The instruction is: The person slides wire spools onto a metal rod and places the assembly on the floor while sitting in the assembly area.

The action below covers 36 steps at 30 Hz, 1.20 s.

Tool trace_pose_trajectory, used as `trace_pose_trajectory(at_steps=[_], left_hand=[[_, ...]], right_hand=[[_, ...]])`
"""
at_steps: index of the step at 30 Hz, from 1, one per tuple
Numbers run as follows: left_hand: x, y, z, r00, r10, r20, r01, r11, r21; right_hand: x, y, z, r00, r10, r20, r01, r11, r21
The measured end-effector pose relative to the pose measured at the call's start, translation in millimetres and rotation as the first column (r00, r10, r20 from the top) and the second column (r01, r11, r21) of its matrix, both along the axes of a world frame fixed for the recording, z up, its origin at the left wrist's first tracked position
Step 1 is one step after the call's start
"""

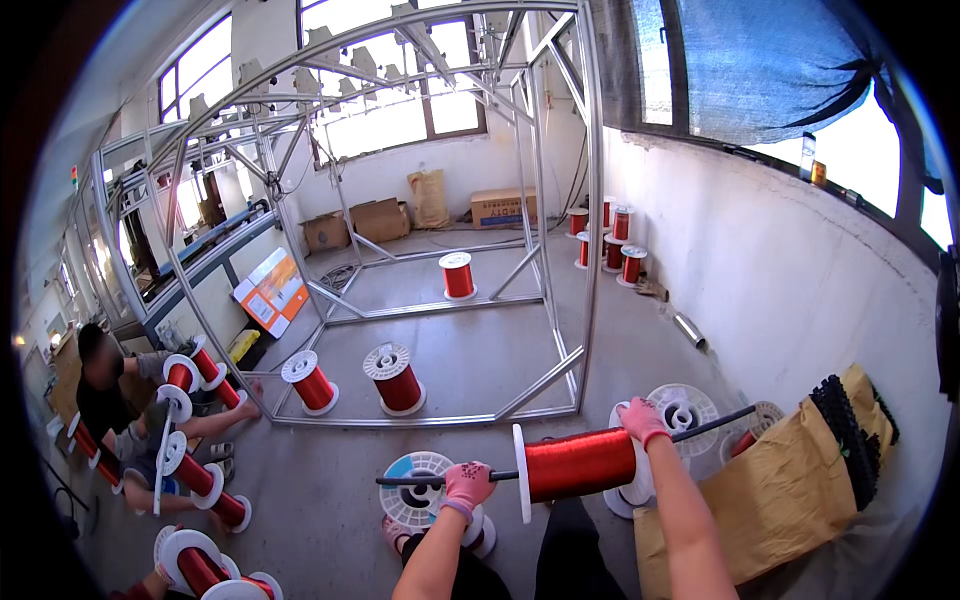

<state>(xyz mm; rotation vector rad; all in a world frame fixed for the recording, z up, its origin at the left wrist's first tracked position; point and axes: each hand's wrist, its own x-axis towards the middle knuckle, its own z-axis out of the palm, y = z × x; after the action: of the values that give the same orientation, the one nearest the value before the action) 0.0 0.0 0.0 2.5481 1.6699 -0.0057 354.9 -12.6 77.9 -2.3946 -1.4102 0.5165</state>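
Note:
A spool of red wire point(578, 464) with white flanges hangs across my front, a dark rod point(712, 424) running through its core. My left hand point(468, 486), in a pink glove, is closed round the rod just left of the spool. My right hand point(643, 420), gloved the same way, is closed at the top of the spool's right flange; its fingertips are partly hidden. Below my left hand stands a white-flanged spool point(408, 508) with a blue patch on top. Another white-flanged spool point(685, 402) is behind my right hand.
An aluminium frame point(440, 418) rises ahead, with red spools point(393, 380) at its base. Brown wrapping paper point(745, 500) lies at the right. Several red spools point(632, 265) line the right wall. At the left, a person point(110, 390) sits among spools on a rod.

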Motion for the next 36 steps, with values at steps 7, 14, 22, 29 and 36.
trace_pose_trajectory(at_steps=[7,14,22,29,36], left_hand=[[-6,1,4,1.0,0.022,0.006,-0.023,0.994,0.107],[-13,10,-22,0.998,0.002,-0.06,0.013,0.968,0.252],[3,-2,3,1.0,0.004,0.017,-0.005,0.999,0.053],[4,-1,4,1.0,0.011,-0.015,-0.011,1.0,0.018],[4,2,3,0.999,0.027,-0.033,-0.027,1.0,-0.008]], right_hand=[[-58,-108,-45,0.997,-0.067,-0.031,0.064,0.583,0.81],[1,-248,-294,1.0,-0.005,-0.01,0.002,0.961,-0.275],[12,-224,-195,0.997,-0.067,0.032,0.062,0.991,0.119],[2,-238,-200,0.988,-0.145,0.055,0.128,0.965,0.23],[-1,-175,-45,0.928,-0.062,-0.366,0.316,0.65,0.691]])
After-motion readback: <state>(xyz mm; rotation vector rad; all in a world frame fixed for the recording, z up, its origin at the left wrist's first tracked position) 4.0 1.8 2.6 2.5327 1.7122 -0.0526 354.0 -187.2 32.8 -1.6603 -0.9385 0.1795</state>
